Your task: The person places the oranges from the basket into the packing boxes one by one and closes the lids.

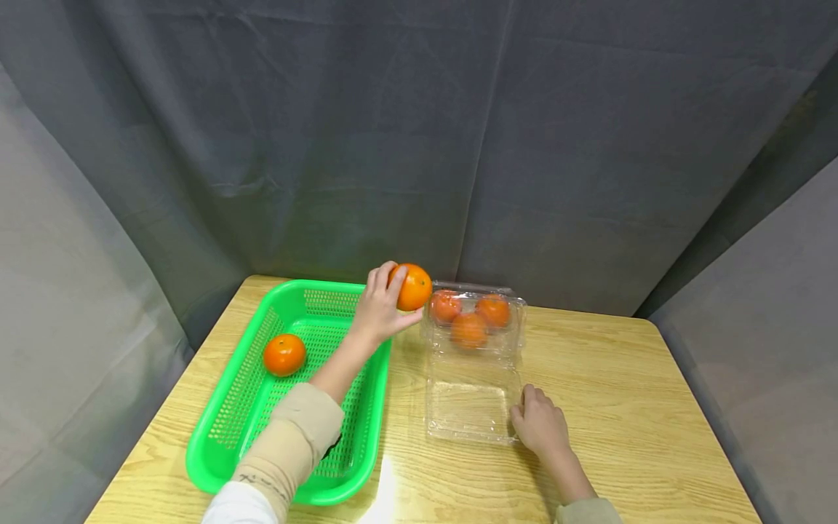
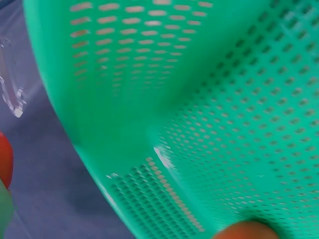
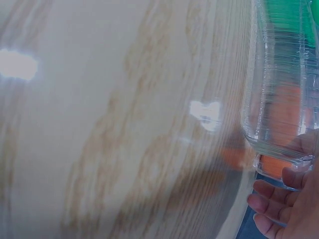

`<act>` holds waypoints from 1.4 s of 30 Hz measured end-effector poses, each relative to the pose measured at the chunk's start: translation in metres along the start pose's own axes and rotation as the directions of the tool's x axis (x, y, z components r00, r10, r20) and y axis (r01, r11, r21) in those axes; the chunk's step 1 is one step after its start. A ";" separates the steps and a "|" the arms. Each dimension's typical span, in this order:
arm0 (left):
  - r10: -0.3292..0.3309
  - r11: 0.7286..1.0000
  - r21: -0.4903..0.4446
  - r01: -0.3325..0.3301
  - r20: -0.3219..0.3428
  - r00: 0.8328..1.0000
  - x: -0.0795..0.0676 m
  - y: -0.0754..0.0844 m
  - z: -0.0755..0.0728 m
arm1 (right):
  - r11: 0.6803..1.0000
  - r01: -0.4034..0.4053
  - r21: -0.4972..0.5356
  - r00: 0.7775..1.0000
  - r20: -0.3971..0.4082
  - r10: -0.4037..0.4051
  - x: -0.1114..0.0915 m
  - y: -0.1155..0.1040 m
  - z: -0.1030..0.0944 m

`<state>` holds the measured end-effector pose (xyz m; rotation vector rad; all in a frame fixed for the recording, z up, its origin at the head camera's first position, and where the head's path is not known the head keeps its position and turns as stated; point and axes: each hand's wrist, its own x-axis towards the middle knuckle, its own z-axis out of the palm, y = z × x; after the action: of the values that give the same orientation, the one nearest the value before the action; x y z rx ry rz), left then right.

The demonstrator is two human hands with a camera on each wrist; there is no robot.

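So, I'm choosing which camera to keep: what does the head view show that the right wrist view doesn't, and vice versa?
Head only: the left hand gripping an orange fruit, plus another fruit in the green basket.
Right wrist only: separate fingers of the right hand, tips showing.
Both: that hand, the clear container with fruit inside, the wooden table, part of the basket.

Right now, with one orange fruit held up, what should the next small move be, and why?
Probably the left hand should shift the orange fruit it grips rightward and lower it into the rear half of the clear container: the fruit is just left of that half, where three similar fruits sit, and the right hand is by the front half.
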<state>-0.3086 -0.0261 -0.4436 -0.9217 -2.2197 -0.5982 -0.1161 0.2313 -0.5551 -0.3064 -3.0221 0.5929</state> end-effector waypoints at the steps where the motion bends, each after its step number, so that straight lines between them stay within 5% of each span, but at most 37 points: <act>1: 0.009 1.000 -0.012 -0.009 -0.003 1.000 0.002 0.004 0.000 | 1.000 -0.002 -0.001 1.000 0.001 0.002 0.000 0.000 0.000; 15: 0.130 0.988 -0.092 -0.125 0.049 0.990 0.009 0.050 0.009 | 1.000 -0.006 0.006 1.000 0.007 0.006 0.002 0.000 0.001; 25: 0.235 0.969 -0.109 -0.221 0.147 0.961 0.006 0.074 0.021 | 1.000 -0.017 -0.005 1.000 0.014 0.017 0.002 0.000 0.001; 29: 0.256 0.966 -0.104 -0.237 0.249 0.934 0.004 0.085 0.026 | 1.000 -0.024 -0.009 1.000 0.013 0.024 0.003 0.000 0.001; 34: 0.262 0.965 -0.131 -0.229 0.400 0.878 -0.001 0.097 0.032 | 1.000 -0.028 -0.008 1.000 0.009 0.028 0.003 0.000 0.001; 42: 0.261 0.965 -0.162 -0.206 0.537 0.802 -0.008 0.109 0.043 | 0.999 -0.029 -0.014 1.000 0.004 0.029 0.004 0.002 0.002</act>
<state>-0.2400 0.0679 -0.4614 -1.5578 -2.5292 -0.3446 -0.1199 0.2328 -0.5578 -0.3500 -3.0316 0.5758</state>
